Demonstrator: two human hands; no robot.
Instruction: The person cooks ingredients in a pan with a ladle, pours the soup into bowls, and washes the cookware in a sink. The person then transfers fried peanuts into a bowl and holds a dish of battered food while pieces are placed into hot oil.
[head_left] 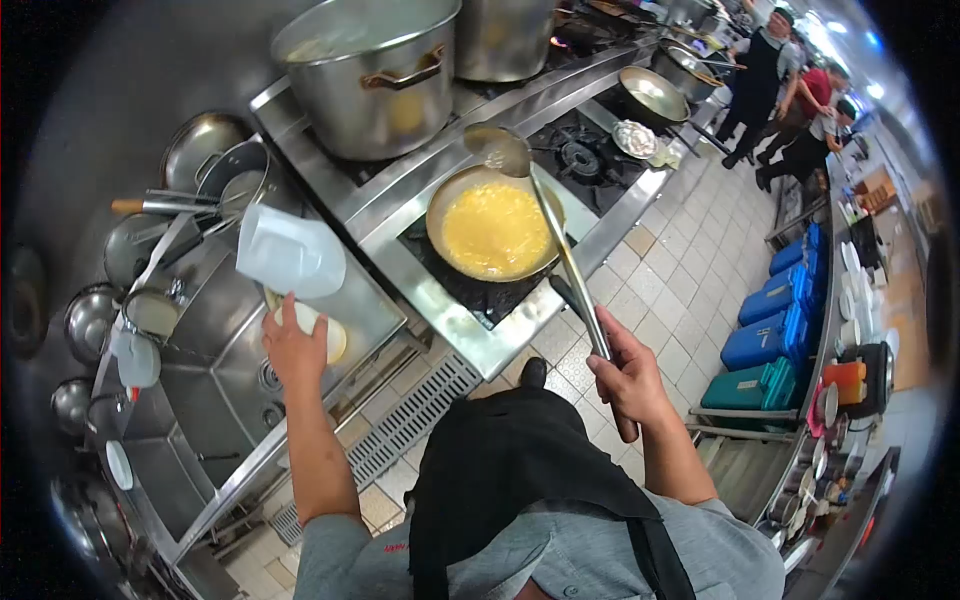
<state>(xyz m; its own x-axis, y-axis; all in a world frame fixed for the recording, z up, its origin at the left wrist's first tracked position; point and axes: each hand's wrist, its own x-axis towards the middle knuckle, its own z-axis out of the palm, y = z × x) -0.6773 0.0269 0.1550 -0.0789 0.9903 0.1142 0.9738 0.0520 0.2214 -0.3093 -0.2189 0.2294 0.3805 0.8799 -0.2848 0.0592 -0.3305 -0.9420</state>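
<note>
Steel stove (505,348) bearing 1 frying pan (437,212) of glossy, mottled yellow mixture (495,230). Right hand (628,372) grips ladle (560,235); left hand (295,348), white container (325,333).

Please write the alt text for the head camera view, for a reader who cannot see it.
The right hand holds a long ladle, its bowl near the far edge of a pan of yellow food on a stove. The left hand touches a pale container beside a sink.

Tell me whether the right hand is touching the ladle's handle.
Touching. The head view shows the right hand with its fingers wrapped around the ladle's handle.
</note>
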